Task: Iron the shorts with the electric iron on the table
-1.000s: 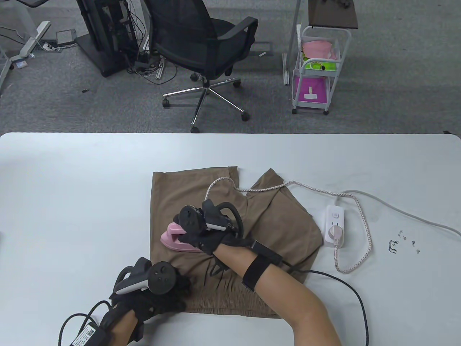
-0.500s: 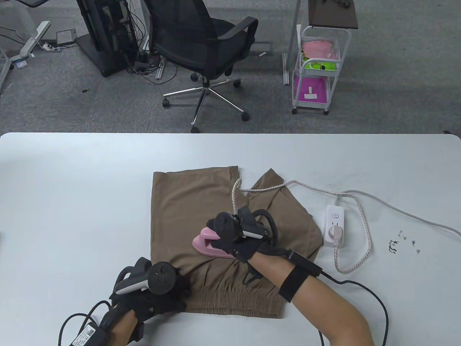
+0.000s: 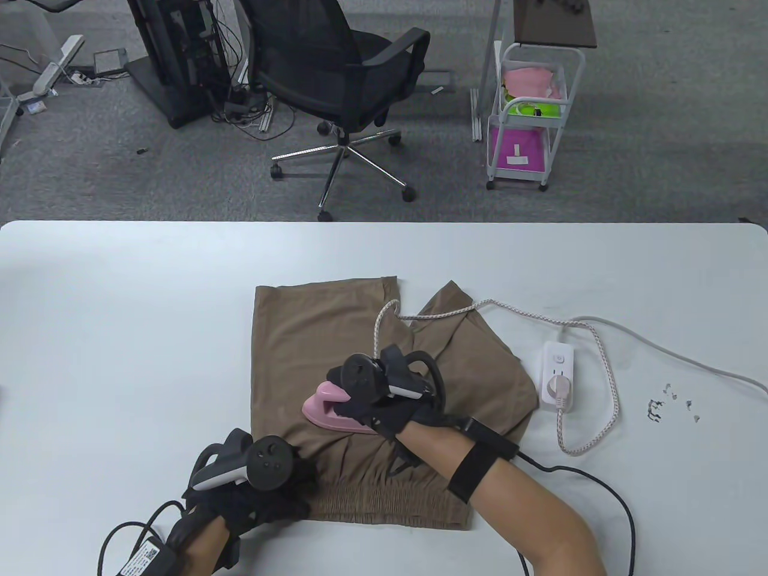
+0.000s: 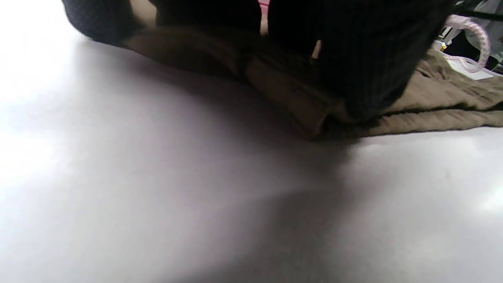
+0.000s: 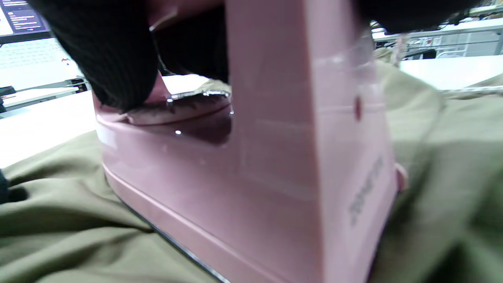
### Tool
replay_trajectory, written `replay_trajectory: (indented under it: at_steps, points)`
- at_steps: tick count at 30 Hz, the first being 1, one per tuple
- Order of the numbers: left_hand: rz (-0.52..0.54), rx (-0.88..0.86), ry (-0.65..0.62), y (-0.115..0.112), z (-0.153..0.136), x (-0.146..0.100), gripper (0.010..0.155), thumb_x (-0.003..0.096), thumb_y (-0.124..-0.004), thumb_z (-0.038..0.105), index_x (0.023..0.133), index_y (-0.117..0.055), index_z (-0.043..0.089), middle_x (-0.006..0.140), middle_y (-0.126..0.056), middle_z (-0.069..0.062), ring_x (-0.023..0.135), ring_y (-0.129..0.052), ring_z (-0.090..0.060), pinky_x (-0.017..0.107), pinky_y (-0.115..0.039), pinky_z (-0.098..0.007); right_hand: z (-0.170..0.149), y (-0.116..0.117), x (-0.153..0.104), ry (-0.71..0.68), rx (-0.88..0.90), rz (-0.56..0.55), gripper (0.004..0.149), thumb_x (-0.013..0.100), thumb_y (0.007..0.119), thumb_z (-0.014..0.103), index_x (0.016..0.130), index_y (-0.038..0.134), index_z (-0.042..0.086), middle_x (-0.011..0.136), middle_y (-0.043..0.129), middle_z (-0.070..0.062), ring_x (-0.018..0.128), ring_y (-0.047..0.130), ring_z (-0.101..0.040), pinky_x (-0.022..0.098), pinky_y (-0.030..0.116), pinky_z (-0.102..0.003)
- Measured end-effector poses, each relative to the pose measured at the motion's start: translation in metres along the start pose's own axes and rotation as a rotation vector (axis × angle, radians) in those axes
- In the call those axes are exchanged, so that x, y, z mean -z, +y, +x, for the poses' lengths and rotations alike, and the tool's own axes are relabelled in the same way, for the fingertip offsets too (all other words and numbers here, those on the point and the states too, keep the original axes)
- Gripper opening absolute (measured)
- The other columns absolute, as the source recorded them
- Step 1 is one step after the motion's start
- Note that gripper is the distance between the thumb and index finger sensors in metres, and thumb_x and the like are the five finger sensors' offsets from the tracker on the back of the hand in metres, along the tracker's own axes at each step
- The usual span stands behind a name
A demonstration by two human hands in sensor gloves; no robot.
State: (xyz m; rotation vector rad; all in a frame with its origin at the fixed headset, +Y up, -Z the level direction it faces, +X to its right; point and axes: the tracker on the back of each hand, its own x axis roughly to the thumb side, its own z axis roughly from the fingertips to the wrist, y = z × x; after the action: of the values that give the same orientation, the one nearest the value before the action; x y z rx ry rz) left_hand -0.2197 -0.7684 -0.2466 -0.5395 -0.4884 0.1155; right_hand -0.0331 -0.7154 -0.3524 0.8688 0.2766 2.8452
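Brown shorts [image 3: 312, 336] lie flat on the white table [image 3: 120, 312], waistband toward the near edge. My right hand [image 3: 375, 402] grips the handle of a pink electric iron [image 3: 324, 411] that rests sole-down on the shorts near the waistband; the iron fills the right wrist view [image 5: 255, 157]. My left hand [image 3: 270, 486] presses on the near left corner of the waistband [image 4: 298, 106], its fingers [image 4: 361, 59] resting on the cloth. The iron's braided cord [image 3: 600, 360] runs over the shorts to the right.
A white power strip [image 3: 559, 375] with the iron's plug in it lies to the right of the shorts. Small dark bits [image 3: 672, 405] lie further right. An office chair [image 3: 342, 78] and a white cart [image 3: 531, 114] stand beyond the table's far edge.
My right hand slid the iron to the right across the shorts, then a little back to the left. The cord loop shifted with it. My left hand stayed put.
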Motion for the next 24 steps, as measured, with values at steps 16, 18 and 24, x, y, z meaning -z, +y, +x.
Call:
replay_trajectory:
  at_steps: [16,18,24]
  points:
    - [0.0,-0.001,-0.002,0.0,0.0,0.0,0.072,0.0444,-0.086,0.057,0.106,-0.053,0.04,0.116,-0.031,-0.005,0.096,-0.05,-0.023,0.076,-0.05,-0.061,0.071,0.01,0.032,-0.109,0.008,0.067,0.056,0.053,0.09,0.055,0.103,0.069,0.037,0.074,0.087,0.008,0.045,0.096,-0.013,0.024,0.083,-0.046]
    - [-0.001,0.0,-0.002,0.0,0.0,0.0,0.072,0.0443,-0.086,0.057,0.106,-0.053,0.04,0.116,-0.032,-0.005,0.096,-0.051,-0.023,0.076,-0.05,-0.06,0.07,0.011,0.031,-0.116,-0.001,0.065,0.056,0.053,0.089,0.055,0.103,0.069,0.037,0.074,0.087,0.009,0.045,0.097,-0.012,0.024,0.083,-0.045]
    - [-0.002,-0.001,0.0,0.0,0.0,0.0,0.073,0.0444,-0.086,0.057,0.107,-0.052,0.041,0.116,-0.032,-0.004,0.096,-0.054,-0.021,0.075,-0.052,-0.061,0.055,0.008,0.017,-0.092,-0.01,0.084,0.055,0.053,0.09,0.055,0.102,0.07,0.037,0.073,0.088,0.009,0.044,0.097,-0.011,0.023,0.083,-0.045]
